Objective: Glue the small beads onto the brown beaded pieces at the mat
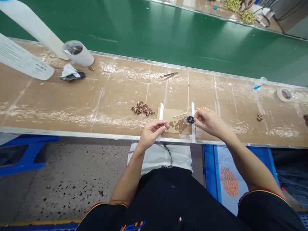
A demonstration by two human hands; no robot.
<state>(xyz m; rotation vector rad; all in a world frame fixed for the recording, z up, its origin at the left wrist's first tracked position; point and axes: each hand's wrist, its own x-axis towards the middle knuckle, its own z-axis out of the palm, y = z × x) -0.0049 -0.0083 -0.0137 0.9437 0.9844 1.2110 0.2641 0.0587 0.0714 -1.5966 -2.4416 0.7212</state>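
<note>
Brown metal parts [142, 108] lie heaped left of the stained cardboard pad [177, 123]. The left hand [152, 132] pinches one tiny piece at the pad's near edge; the right hand [209, 122] pinches near a small black round cap [190, 120]. The heap looks barely reduced, by my judgement.

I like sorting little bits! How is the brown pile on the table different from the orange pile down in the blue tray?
The brown pile is dark, clumpy and small; the orange pile is pale, fine-grained and spread wider. The brown pile sits on the table beyond the left hand; the orange pile lies lower, in the blue tray. Both are heaps of tiny loose parts.
</note>
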